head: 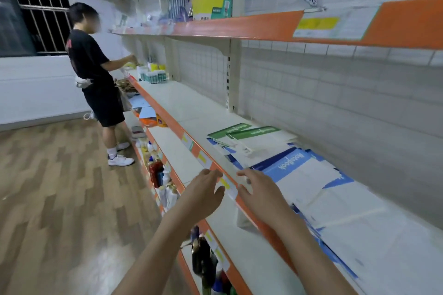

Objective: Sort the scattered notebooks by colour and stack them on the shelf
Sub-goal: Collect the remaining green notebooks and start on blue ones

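Note:
Several notebooks lie scattered on the middle shelf [191, 112], which has an orange front edge. Two green-topped notebooks [242, 130] lie furthest from me, overlapping each other. Blue and white notebooks [294, 163] spread from there to the right, overlapping in a loose heap [359, 223]. My left hand [203, 189] hovers just in front of the shelf edge, fingers apart, holding nothing. My right hand [259, 189] is over the shelf edge beside the nearest blue notebook, fingers spread and empty. I cannot tell whether it touches the shelf.
Another person [96, 74] in black stands further along the aisle, handling items on the same shelf. Bottles [158, 170] crowd the lower shelves. A yellow and green box [211, 2] stands on the top shelf. Wooden floor [60, 187] lies to the left.

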The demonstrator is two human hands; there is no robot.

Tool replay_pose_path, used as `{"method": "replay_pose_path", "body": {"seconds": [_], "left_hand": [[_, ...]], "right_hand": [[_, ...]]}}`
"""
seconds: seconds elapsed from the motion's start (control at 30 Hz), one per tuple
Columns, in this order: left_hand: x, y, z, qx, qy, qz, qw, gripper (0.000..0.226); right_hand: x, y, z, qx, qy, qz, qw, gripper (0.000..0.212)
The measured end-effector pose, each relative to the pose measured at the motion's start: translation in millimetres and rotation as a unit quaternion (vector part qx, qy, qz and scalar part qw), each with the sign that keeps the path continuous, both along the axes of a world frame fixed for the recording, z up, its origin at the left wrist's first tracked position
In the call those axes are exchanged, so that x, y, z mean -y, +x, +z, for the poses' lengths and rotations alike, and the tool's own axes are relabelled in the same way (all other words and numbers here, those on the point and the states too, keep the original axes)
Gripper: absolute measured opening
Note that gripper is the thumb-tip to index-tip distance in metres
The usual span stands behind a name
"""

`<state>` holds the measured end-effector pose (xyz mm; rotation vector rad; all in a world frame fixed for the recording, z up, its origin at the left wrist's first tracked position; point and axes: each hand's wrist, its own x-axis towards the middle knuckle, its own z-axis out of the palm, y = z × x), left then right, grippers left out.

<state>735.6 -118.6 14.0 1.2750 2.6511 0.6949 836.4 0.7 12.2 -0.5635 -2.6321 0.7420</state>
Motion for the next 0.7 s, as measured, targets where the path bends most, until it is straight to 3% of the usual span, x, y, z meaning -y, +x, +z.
{"method": "replay_pose_path", "body": {"seconds": [0.23,0.47,0.7], "left_hand": [[-45.2,-77.2,7.8,-0.010,0.012,-0.018,1.000,0.041],[-82.7,-127.7,4.7,-0.005,0.026,-0.047,0.999,0.039],[-137.2,-170.1,-10.2,0.006,0.045,-0.148,0.988,0.033]], "right_hand": [[-33.9,-75.1,2.0,-0.008,-0.001,-0.037,0.999,0.037],[-63.9,-98.7,-3.1,0.002,0.003,-0.083,0.997,0.034],[-85.7,-104.4,0.6,-0.024,-0.006,-0.154,0.988,0.039]]}}
